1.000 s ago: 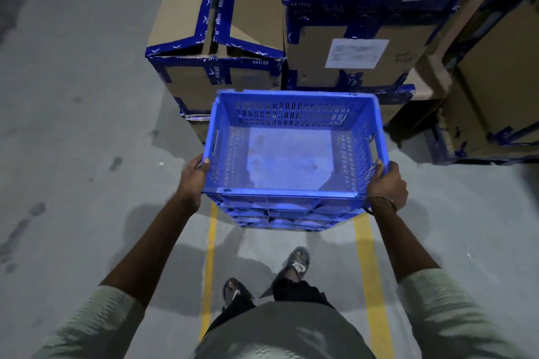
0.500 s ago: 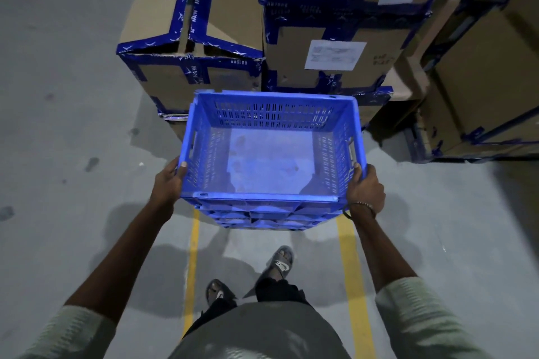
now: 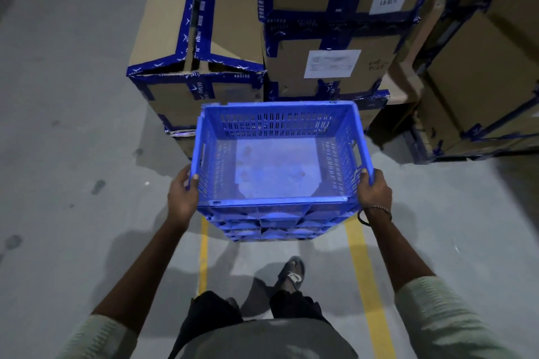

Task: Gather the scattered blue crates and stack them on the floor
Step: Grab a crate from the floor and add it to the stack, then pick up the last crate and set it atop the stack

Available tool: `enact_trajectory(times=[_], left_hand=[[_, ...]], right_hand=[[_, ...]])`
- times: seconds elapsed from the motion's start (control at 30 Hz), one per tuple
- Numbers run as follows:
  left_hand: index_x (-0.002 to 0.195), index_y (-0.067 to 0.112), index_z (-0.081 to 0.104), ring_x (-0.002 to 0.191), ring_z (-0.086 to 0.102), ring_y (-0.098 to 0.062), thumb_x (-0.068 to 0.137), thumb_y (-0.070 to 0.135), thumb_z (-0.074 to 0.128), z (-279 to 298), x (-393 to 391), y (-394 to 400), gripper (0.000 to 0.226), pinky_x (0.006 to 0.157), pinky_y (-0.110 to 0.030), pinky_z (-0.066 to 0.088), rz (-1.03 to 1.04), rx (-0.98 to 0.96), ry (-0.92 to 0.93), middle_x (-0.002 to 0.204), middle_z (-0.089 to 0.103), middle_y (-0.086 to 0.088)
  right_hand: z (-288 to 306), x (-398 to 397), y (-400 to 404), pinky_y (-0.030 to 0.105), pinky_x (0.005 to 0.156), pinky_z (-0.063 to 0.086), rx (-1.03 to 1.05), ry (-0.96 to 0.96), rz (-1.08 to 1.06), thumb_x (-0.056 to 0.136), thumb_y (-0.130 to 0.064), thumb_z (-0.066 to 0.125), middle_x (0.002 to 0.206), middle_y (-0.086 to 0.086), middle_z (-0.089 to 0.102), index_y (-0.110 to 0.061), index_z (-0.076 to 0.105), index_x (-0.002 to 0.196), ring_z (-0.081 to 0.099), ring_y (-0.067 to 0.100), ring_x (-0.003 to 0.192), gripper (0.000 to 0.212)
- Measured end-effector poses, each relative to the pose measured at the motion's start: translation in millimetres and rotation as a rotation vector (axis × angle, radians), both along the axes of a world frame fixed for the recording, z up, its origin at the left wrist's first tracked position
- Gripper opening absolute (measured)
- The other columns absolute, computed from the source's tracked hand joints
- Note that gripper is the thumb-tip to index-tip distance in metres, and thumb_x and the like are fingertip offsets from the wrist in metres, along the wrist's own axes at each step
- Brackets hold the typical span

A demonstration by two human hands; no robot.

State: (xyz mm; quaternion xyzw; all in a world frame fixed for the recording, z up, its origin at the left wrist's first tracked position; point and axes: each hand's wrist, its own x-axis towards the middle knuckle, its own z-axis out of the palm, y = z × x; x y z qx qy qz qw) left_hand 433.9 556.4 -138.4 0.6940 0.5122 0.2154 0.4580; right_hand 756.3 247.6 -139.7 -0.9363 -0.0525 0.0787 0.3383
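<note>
Head view: blue crate [image 3: 277, 166] held up off the floor [image 3: 73, 125], w/ more blue crates nested under it, count unclear. Left hand [image 3: 182, 198] grips the crate's left rim near the front corner, thumb hooked over the edge, fingers curled under. Right hand [image 3: 374, 194] grips the right rim near its front corner, same way; dark bracelet [image 3: 372, 214] on that wrist. Crate level, open side up, slotted walls, pale dusty bottom, nothing inside. Just beyond it, stacked cardboard boxes [image 3: 198, 46] sealed w/ blue tape, some w/ white labels [image 3: 332, 64]; more boxes at right. Grey concrete below, 2 yellow lines [image 3: 361, 271] running under the crate toward the viewer. Dark sandal [image 3: 291, 272] on 1 foot between the lines, dark shorts, pale long sleeves at bottom corners.
</note>
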Motion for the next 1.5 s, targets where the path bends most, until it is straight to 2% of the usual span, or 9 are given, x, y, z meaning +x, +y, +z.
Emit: enact_trajectory(times=[0.13,0.23,0.37,0.57,0.67,0.83,0.97,1.3,1.5], left_hand=[[0.135,0.012,0.065,0.123,0.054,-0.04,0.086,0.003,0.064,4,-6,-33,0.05,0.107,-0.051,0.043,0.014,0.361,0.187,0.132,0.064,-0.016],[0.123,0.017,0.07,0.113,0.059,-0.037,0.085,0.007,0.063,21,-10,-55,0.04,0.096,-0.05,0.047,-0.059,0.471,0.1,0.121,0.067,-0.01],[0.115,0.018,0.071,0.095,0.072,-0.023,0.1,0.01,0.059,11,-21,-72,0.021,0.081,-0.045,0.059,-0.373,0.289,-0.098,0.106,0.076,-0.001],[0.118,0.025,0.067,0.088,0.065,-0.014,0.106,0.017,0.058,-42,-55,-139,0.017,0.077,-0.034,0.052,-0.826,0.073,0.02,0.101,0.071,0.004],[0.11,0.033,0.066,0.081,0.067,-0.021,0.104,0.009,0.058,-56,-73,-191,0.026,0.075,-0.04,0.053,-1.03,-0.067,0.084,0.093,0.071,0.003],[0.096,0.04,0.069,0.084,0.075,-0.012,0.096,0.014,0.064,-73,-116,-288,0.027,0.078,-0.037,0.061,-1.376,-0.111,0.183,0.087,0.077,0.013],[0.09,0.042,0.07,0.077,0.072,0.002,0.092,0.008,0.065,-67,-157,-365,0.035,0.077,-0.029,0.058,-1.642,-0.113,0.267,0.084,0.072,0.031],[0.092,0.035,0.073,0.074,0.075,-0.005,0.096,0.016,0.067,-69,-286,-541,0.021,0.076,-0.038,0.061,-2.036,-0.035,0.359,0.083,0.077,0.012],[0.095,0.021,0.076,0.073,0.074,-0.004,0.098,0.011,0.068,-52,-410,-649,0.013,0.068,-0.013,0.054,-2.126,-0.075,0.396,0.093,0.079,-0.001]], right_hand=[[-2,-39,-14,0.034,0.068,0.037,0.144,0.019,-0.128,0.101,-0.041,0.049,0.089,0.015,0.065,-0.01,0.055,0.107,0.063,0.04,0.09,0.032],[-5,-87,-27,0.031,0.073,0.04,0.231,0.071,-0.234,0.1,-0.047,0.051,0.098,0.014,0.071,-0.011,0.055,0.124,0.066,0.033,0.097,0.043],[-12,-176,-56,0.036,0.084,0.05,0.278,0.15,-0.32,0.093,-0.058,0.054,0.101,0.011,0.073,-0.019,0.056,0.128,0.068,0.032,0.095,0.052],[-37,-304,-133,0.047,0.079,0.059,0.285,0.223,-0.509,0.079,-0.075,0.061,0.087,-0.005,0.075,-0.04,0.062,0.108,0.072,0.018,0.083,0.046],[-33,-371,-179,0.045,0.074,0.06,0.253,0.215,-0.596,0.083,-0.067,0.06,0.084,-0.006,0.075,-0.039,0.064,0.104,0.072,0.015,0.079,0.035],[-30,-491,-253,0.047,0.073,0.059,0.259,0.242,-0.831,0.094,-0.04,0.064,0.087,0.0,0.075,-0.031,0.067,0.104,0.071,0.02,0.079,0.014],[-55,-602,-319,0.049,0.072,0.06,0.322,0.274,-1.129,0.084,-0.046,0.063,0.077,-0.003,0.075,-0.044,0.066,0.088,0.073,0.018,0.075,0.005],[-47,-841,-406,0.038,0.064,0.057,0.579,0.241,-1.604,0.093,-0.021,0.064,0.076,0.006,0.075,-0.02,0.071,0.092,0.072,0.02,0.067,0.007],[-53,-977,-475,0.029,0.054,0.052,0.652,0.291,-1.704,0.09,-0.015,0.059,0.072,0.003,0.075,-0.024,0.072,0.086,0.07,0.017,0.064,0.016]])
